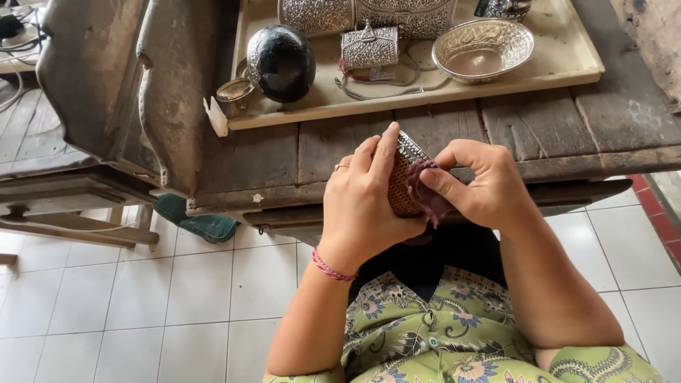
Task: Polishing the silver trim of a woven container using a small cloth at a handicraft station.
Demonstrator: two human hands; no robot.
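Green patterned sleeves frame the bottom of the view, and above them both hands meet at the near edge of the old wooden table (496,135). Curled around a small woven box (399,186) with a silver rim, the left hand (365,202) has its fingers closed over the box's side and top; a ring sits on one finger and a red string bracelet (330,269) on the wrist. Pinched shut between thumb and fingers, the right hand (482,186) presses a dark red cloth (424,190) against the box's face. The box is held in the air just in front of the table edge, over the lap, not resting on anything. A slip looks like the main risk: the grip is one-handed while the cloth pushes sideways, so a hard rub could twist the box loose and drop it toward the white tiled floor (142,305). Rough rubbing might also snag the weave or the rim. Farther back a cream tray (567,57) carries a black egg-shaped piece (284,62), a silver purse (369,48) and a silver bowl (484,47), well apart from the hands.
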